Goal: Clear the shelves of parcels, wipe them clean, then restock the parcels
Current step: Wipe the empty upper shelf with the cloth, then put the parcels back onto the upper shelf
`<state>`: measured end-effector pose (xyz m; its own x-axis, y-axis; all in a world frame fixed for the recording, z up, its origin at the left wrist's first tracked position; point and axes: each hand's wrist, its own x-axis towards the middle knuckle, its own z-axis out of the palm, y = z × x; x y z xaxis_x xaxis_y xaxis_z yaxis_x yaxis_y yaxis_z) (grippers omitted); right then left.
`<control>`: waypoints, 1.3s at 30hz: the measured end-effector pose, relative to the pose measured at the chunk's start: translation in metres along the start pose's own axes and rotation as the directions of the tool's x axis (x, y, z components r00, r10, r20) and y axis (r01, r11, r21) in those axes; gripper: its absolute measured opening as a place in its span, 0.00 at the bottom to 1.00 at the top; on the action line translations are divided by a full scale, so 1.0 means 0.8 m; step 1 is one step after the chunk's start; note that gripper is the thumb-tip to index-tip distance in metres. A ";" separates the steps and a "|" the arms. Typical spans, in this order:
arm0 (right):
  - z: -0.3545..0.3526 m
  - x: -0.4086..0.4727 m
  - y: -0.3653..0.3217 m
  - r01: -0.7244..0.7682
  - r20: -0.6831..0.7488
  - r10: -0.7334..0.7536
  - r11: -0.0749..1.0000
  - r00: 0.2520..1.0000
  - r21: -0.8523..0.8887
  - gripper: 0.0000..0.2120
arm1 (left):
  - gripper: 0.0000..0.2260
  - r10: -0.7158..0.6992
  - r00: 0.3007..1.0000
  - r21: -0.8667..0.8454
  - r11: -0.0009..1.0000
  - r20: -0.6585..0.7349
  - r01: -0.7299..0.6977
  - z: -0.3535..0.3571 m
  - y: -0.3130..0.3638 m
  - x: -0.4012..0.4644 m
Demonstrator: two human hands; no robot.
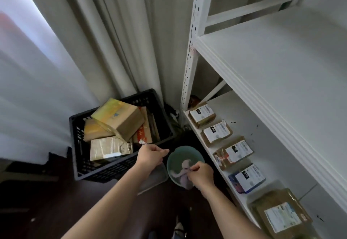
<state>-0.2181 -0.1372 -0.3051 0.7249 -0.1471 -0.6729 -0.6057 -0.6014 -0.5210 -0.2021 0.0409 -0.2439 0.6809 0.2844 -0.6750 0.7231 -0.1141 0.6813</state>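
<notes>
Upper shelf [281, 54] bare; lower-shelf parcels [216, 131] uncleared; right hand [200, 173] pinching cloth [185, 171] in basin [170, 159]; left hand [150, 154] curled, empty.

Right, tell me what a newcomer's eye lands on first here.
First, the two hands low in the middle: the right hand pinches a pale cloth in a green basin on the floor, the left hand beside it. Then the black crate of boxes at left, and a row of labelled parcels along the lower shelf.
</notes>
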 end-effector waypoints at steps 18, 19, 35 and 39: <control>0.090 0.046 -0.113 0.008 0.174 -0.031 0.991 0.984 0.131 0.08 | 0.06 -0.125 0.974 -0.228 0.970 -0.189 0.080 -0.117 -0.034 0.059; 0.096 0.044 -0.126 0.040 0.183 -0.063 0.991 0.981 0.126 0.07 | 0.06 -0.134 0.971 -0.257 0.963 -0.197 0.081 -0.128 -0.034 0.062; 0.217 0.153 -0.318 0.183 0.050 -0.184 0.983 0.982 0.011 0.34 | 0.20 -0.331 0.944 -0.474 0.829 0.012 0.296 -0.264 -0.042 0.240; 0.242 0.182 -0.329 0.158 0.003 -0.159 0.983 0.987 0.090 0.37 | 0.11 -0.353 0.934 -0.489 0.804 0.064 0.338 -0.282 -0.046 0.274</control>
<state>-0.0164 0.1514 -0.3676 0.8109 -0.0471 -0.5833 -0.5106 -0.5437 -0.6660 -0.1059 0.3220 -0.3532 0.3881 0.2444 -0.8886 0.7545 0.4695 0.4587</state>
